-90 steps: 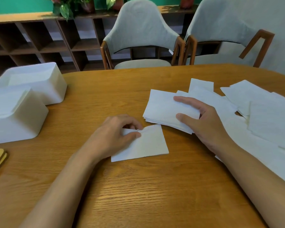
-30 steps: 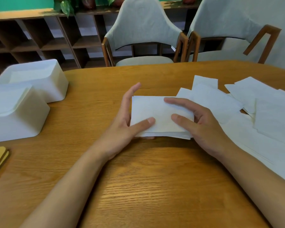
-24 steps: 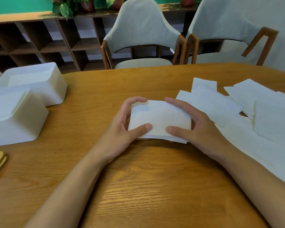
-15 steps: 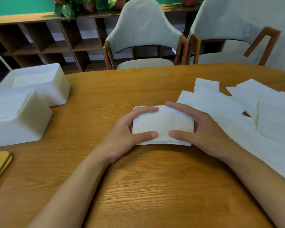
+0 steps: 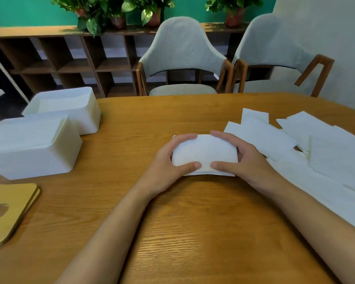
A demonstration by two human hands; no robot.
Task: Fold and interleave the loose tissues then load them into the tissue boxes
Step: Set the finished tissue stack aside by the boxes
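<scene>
Your left hand and right hand face each other, each curled round one end of the tissue stack. Your thumbs lie along its near edge, tips almost meeting, and your fingers wrap over the far edge. Both bare forearms converge from the lower corners.

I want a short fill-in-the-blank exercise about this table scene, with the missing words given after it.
The left hand and the right hand hold one stack of folded tissues ____ them.
The white tissue boxes stand to the ____ of the stack.
The loose tissues lie to its ____.
Beyond the table stand two grey ____.
Missing words: between; left; right; chairs.
</scene>
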